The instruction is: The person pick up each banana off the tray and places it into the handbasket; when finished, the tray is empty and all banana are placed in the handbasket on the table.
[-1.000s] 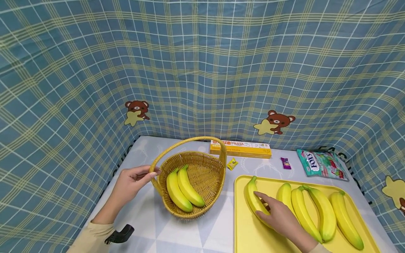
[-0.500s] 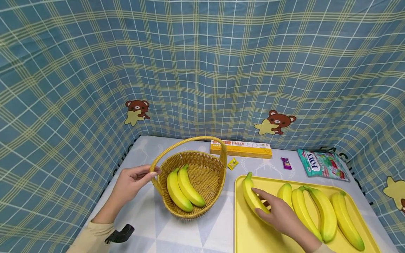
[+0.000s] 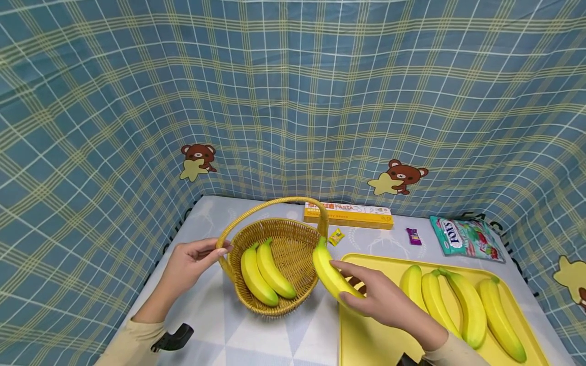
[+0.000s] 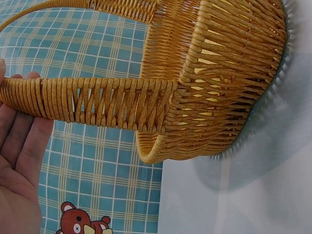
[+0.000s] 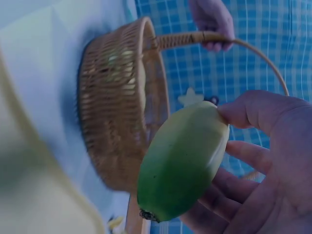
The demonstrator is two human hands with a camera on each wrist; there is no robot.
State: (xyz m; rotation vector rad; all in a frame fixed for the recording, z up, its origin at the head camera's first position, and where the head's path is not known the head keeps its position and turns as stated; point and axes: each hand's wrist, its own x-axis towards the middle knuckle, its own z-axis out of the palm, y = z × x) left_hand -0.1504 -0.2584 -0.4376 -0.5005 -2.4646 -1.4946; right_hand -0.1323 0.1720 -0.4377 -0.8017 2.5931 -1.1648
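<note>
Bananas were what the hands worked with. The right hand [image 3: 384, 300] held one banana [image 3: 330, 273] with its fingers and thumb curled round it, just above the left edge of the yellow tray [image 3: 366, 335] and right beside the wicker basket [image 3: 297, 249]. The banana's stem end pointed up toward the basket's rim. In the right wrist view the same banana [image 5: 183, 163] lay in the curled fingers [image 5: 248, 151], and the basket [image 5: 114, 105] was close behind it. The left hand [image 3: 192, 262] held the basket's handle [image 3: 270, 206] near where it joined the rim, with the fingers bent round it. In the left wrist view the handle [image 4: 97, 102] lay across the fingers [image 4: 19, 131] of that hand. Two bananas [image 3: 265, 272] lay side by side inside the basket. Four more bananas [image 3: 458, 305] lay in a row on the tray, to the right of the right hand. Behind the basket and tray, a yellow pasta box [image 3: 348, 214] lay flat on the table [image 3: 256, 335]. A small yellow candy [image 3: 336, 236] and a small purple candy [image 3: 413, 236] lay near it. A green bag of sweets [image 3: 464, 238] lay at the far right. Blue checked cloth with little bears [image 3: 274, 101] hung all around.
</note>
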